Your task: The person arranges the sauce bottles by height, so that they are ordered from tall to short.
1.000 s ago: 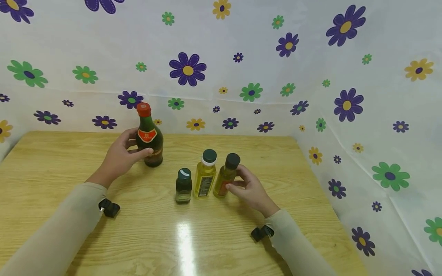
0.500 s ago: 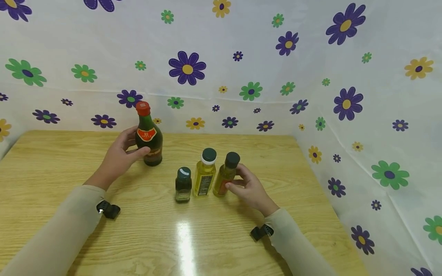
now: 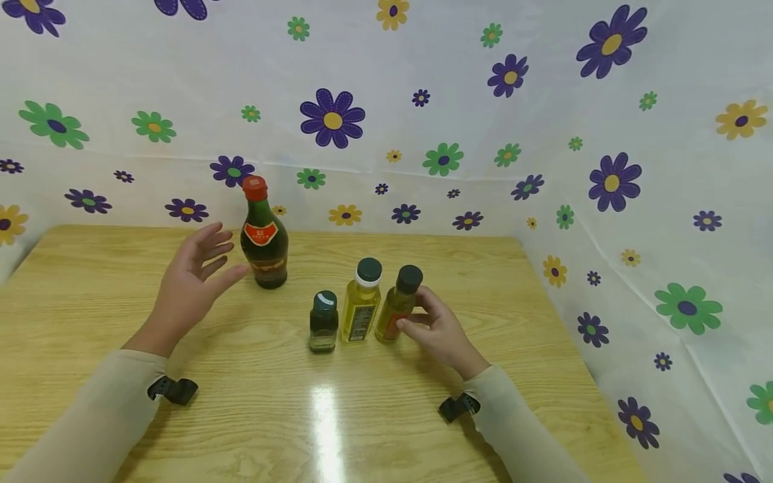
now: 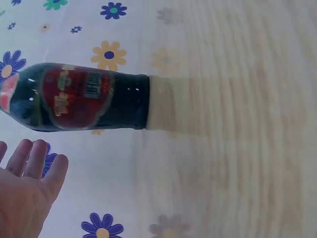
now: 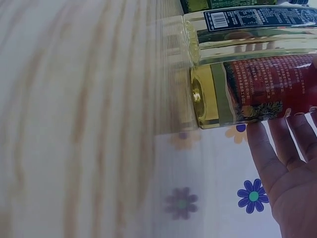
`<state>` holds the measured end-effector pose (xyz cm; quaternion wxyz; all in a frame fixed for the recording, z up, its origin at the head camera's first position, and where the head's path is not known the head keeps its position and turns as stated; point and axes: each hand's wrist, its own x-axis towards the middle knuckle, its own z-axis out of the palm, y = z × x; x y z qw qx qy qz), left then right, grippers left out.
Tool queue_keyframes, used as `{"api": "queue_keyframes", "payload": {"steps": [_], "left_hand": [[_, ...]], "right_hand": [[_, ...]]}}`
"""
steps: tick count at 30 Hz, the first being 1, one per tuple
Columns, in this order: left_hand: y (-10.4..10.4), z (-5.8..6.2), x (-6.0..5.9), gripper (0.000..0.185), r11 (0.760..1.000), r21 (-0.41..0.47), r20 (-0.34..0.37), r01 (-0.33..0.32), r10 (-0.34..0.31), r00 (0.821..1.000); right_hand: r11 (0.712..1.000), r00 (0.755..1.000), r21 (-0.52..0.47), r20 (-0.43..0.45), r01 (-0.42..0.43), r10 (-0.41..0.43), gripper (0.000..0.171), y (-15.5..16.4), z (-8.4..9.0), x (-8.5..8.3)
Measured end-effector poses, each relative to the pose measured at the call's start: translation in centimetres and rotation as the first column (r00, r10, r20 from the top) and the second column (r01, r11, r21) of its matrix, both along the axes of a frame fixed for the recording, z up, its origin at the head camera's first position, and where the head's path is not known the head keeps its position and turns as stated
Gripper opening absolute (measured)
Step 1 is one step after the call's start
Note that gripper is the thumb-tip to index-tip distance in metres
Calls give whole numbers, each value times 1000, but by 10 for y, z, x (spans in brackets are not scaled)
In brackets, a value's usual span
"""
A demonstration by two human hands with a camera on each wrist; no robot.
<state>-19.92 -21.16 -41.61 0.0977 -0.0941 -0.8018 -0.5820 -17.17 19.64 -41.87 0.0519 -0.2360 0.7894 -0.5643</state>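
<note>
A dark green glass bottle (image 3: pixel 266 248) with a red cap and red neck label stands upright at the back left. My left hand (image 3: pixel 190 288) is beside it, fingers spread and holding nothing; a gap shows between that hand and the bottle in the left wrist view too. Towards the right, my right hand (image 3: pixel 441 335) grips a small oil bottle (image 3: pixel 394 316) with a black cap and red label, thumb in front and fingers behind. In the right wrist view, fingertips (image 5: pixel 255 131) touch its label (image 5: pixel 267 89). That bottle stands upright on the table.
Close to the gripped bottle's left is a yellow oil bottle (image 3: pixel 362 308) with a dark green cap. A short dark jar (image 3: pixel 323 323) with a green lid stands left of that. The wooden table (image 3: pixel 241 402) meets a flower-print cloth (image 3: pixel 374 67) behind and at right.
My left hand has let go of the dark green bottle and drawn back left, its fingers opening. The right hand keeps its hold on the small oil bottle.
</note>
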Motion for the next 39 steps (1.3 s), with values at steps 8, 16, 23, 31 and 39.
{"api": "queue_keyframes", "payload": {"steps": [8,16,23,31,39], "left_hand": [[9,5,23,71,998,40,-77,48,-45,996],[24,7,39,69,993,34,-106,109,-105,989],[38,3,45,66,985,-53,-41,164,-167,985],[55,-1,49,66,966,-83,48,243,-240,970],[68,-2,48,66,962,-44,69,270,-267,961]], "right_hand": [[1000,1000,0,-1,4,-4,49,-2,2,1],[1000,1000,-10,-9,0,0,49,-2,0,1],[1000,1000,-22,-4,-6,6,49,-1,0,1],[998,1000,-67,0,-19,19,50,-1,-3,0],[999,1000,-29,2,-30,31,50,1,-3,0]]}}
